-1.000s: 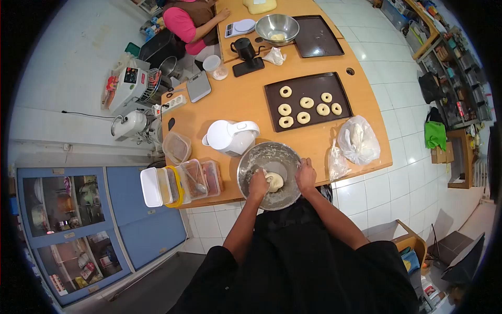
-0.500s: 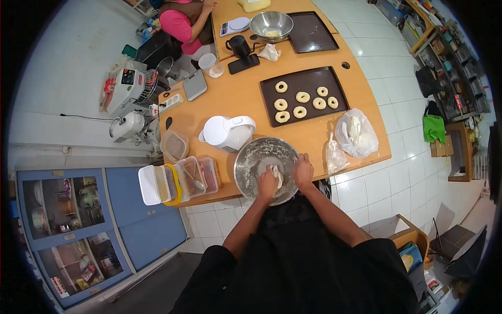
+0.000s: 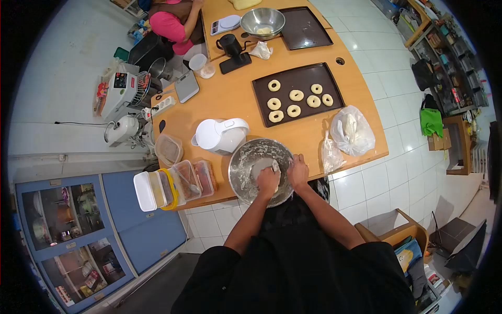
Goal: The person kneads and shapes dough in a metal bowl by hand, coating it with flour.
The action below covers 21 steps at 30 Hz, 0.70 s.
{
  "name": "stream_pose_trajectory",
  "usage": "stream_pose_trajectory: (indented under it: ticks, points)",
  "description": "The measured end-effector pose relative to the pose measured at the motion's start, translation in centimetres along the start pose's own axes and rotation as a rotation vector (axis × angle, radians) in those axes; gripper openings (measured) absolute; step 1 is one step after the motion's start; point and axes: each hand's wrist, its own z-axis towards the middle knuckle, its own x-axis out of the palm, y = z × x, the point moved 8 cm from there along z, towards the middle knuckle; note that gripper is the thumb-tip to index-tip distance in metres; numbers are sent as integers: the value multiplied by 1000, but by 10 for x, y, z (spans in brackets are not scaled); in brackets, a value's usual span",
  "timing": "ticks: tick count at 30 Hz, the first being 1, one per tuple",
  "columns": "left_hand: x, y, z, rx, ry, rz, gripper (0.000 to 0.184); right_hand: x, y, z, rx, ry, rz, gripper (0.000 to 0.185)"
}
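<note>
From where I stand, the dough [image 3: 275, 165] is in the mixing bowl [image 3: 244, 168] at the near edge of the counter [image 3: 219, 99], and only a pale bit of it shows past the fingers. The left hand [image 3: 267, 180] is down inside the bowl over it, back turned up, so I can't tell whether the fingers are closed or just pressing. The right hand [image 3: 298, 172] looks clamped on the bowl's right rim; the hands are apart but near each other.

As for how far things have got, 8 dough rings [image 3: 296, 95] lie formed on the dark baking tray [image 3: 303, 78]. The batch in the bowl looks less finished to me: pale scraps cling to the wall, not gathered in.

Elbow room seems tight on the left. A white kettle [image 3: 217, 137] stands right by the bowl's far-left rim, with lidded containers [image 3: 191, 178] and a clear tub [image 3: 169, 150] further left. To the right, a large plastic bag [image 3: 353, 131] and a smaller bag [image 3: 330, 154] lie near the counter's edge. Farther off are a black kettle [image 3: 230, 44], a shiny metal bowl [image 3: 263, 22] and a co-worker's pink sleeve [image 3: 170, 29], well apart from this work.
</note>
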Motion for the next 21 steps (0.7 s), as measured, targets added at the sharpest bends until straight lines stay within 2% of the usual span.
stream_pose_trajectory:
  ticks: [1,4,10,21]
  points:
    - [1,0,-1,-54,10,30,31,0,-1,0,2,-2,6,14]
    - [0,-10,-7,-41,-5,86,33,1,-1,0,16,-5,0,12]
    - [13,-13,-4,86,-38,122,37,2,-3,0,58,10,26,12]
    - [12,-25,12,312,-316,176,41,2,-3,2,21,25,84,8]
